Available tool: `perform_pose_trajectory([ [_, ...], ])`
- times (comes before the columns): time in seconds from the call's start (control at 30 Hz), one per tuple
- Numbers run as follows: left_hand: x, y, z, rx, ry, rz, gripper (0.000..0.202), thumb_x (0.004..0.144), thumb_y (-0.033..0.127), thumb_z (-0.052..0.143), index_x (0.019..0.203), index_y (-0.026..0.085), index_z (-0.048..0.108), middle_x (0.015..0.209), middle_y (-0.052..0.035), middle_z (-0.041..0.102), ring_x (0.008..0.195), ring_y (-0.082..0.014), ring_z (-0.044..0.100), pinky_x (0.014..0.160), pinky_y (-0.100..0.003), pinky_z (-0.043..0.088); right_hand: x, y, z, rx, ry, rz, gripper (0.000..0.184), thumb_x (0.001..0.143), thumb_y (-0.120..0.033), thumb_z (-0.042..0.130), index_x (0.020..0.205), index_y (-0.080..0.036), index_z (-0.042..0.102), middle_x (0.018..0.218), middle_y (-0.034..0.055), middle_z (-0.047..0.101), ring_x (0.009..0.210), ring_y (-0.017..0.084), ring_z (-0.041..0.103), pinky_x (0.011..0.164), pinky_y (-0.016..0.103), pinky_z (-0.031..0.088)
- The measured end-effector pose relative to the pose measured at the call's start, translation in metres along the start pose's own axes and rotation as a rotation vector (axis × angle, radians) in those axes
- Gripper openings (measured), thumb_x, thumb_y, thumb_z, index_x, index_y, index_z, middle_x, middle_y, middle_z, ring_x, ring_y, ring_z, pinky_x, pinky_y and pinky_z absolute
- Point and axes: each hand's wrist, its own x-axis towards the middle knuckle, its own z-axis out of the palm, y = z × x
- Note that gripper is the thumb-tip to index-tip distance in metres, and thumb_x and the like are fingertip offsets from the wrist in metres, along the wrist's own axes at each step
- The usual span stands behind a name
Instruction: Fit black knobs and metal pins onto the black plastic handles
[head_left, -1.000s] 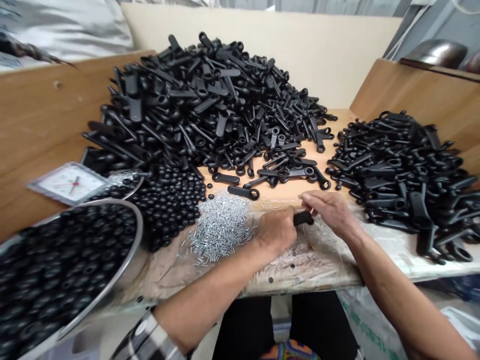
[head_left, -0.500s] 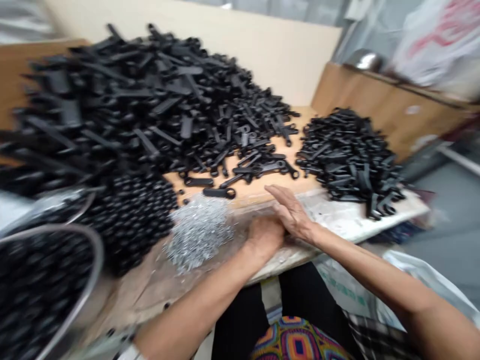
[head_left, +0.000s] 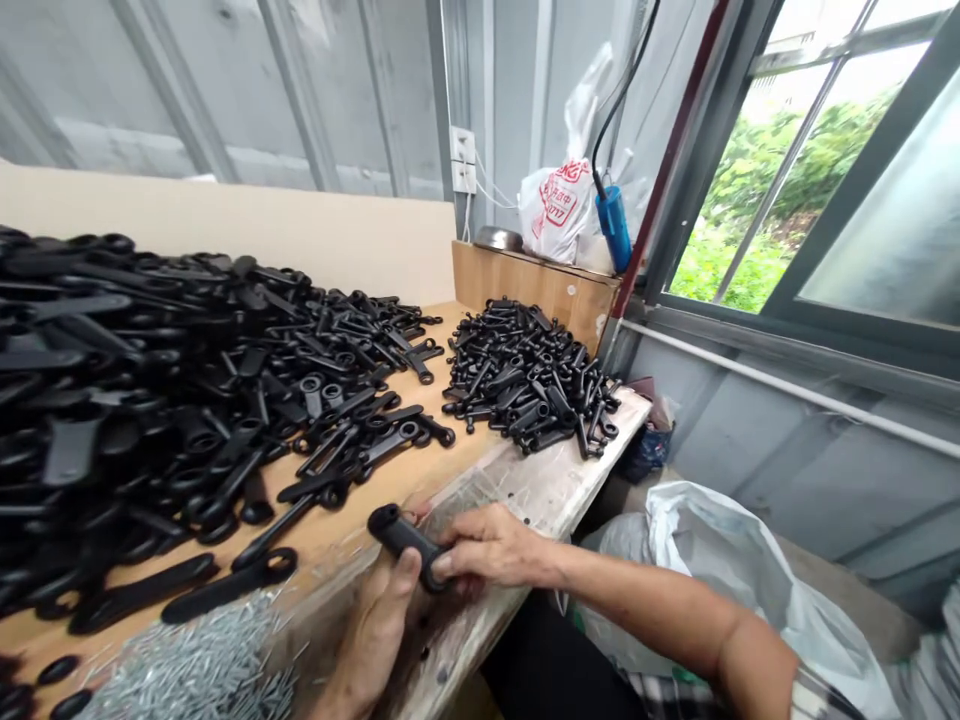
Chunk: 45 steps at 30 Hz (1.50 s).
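Both of my hands grip one black plastic handle [head_left: 397, 532] over the table's front edge. My left hand [head_left: 379, 630] comes up from below with its thumb pressed on the handle. My right hand [head_left: 491, 548] is closed around the handle's near end, fingers curled. A big heap of the same black handles [head_left: 150, 400] lies to the left and behind. A smaller pile of handles [head_left: 529, 375] sits at the far right of the wooden table [head_left: 442, 470]. Small silver pins [head_left: 202, 665] lie heaped at the lower left.
A white plastic bag [head_left: 720, 570] sits beside the table at my right. A wooden box [head_left: 536, 285] stands behind the small pile, with a printed bag [head_left: 556, 208] and a blue cable plug [head_left: 613, 225] above it. A window [head_left: 810, 170] fills the right wall.
My head has swung right and up, so the bowl of black beads left the view and the window came in. My hands have lifted the handle off the table edge.
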Motion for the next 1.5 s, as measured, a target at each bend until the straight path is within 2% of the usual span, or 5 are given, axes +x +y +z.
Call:
perform_pose_trajectory([
  [0.27, 0.001, 0.004, -0.002, 0.244, 0.067, 0.052, 0.066, 0.072, 0.063, 0.044, 0.123, 0.02, 0.041, 0.13, -0.0077, 0.046, 0.12, -0.0302, 0.039, 0.103, -0.049, 0.028, 0.001, -0.02, -0.153, -0.699, 0.803, -0.035, 0.026, 0.077, -0.037, 0.05, 0.078, -0.014, 0.063, 0.056, -0.0009, 0.058, 0.05, 0.009, 0.051, 0.049, 0.019, 0.039],
  [0.5, 0.004, -0.003, -0.007, 0.302, 0.117, 0.078, 0.058, 0.073, 0.06, 0.044, 0.116, 0.021, 0.046, 0.124, -0.0066, 0.052, 0.116, -0.0273, 0.044, 0.099, -0.043, 0.034, 0.006, -0.042, -0.232, -0.98, 1.038, 0.084, 0.031, 0.076, -0.043, 0.051, 0.072, -0.015, 0.064, 0.075, 0.0098, 0.065, 0.074, 0.019, 0.058, 0.063, 0.026, 0.038],
  [0.73, -0.004, -0.002, -0.003, 0.549, 0.04, 0.33, 0.027, 0.084, 0.037, 0.043, 0.099, 0.02, 0.058, 0.09, -0.0045, 0.066, 0.085, -0.0177, 0.061, 0.079, -0.028, 0.046, 0.019, -0.061, -0.166, -1.063, 0.79, -0.189, 0.028, 0.08, -0.039, 0.047, 0.089, -0.018, 0.064, 0.072, 0.0016, 0.065, 0.068, 0.014, 0.057, 0.061, 0.022, 0.036],
  [1.07, -0.007, 0.002, 0.005, 0.964, 0.099, 0.721, 0.021, 0.081, 0.016, 0.042, 0.066, 0.016, 0.057, 0.053, -0.0017, 0.053, 0.054, -0.0129, 0.049, 0.054, -0.025, 0.036, 0.14, -0.066, -0.03, -1.682, 0.078, -0.236, 0.026, 0.078, -0.021, 0.047, 0.098, -0.02, 0.063, 0.1, 0.0091, 0.063, 0.094, 0.023, 0.055, 0.071, 0.028, 0.039],
  [1.5, 0.002, 0.019, -0.005, 0.071, 0.204, 0.091, 0.024, 0.079, 0.028, 0.047, 0.059, 0.016, 0.053, 0.054, 0.0026, 0.048, 0.054, -0.0091, 0.043, 0.056, -0.021, 0.034, 0.154, -0.057, -0.03, -1.738, -0.003, -0.319, 0.021, 0.086, -0.023, 0.043, 0.093, -0.015, 0.061, 0.097, 0.0111, 0.061, 0.093, 0.02, 0.055, 0.074, 0.025, 0.038],
])
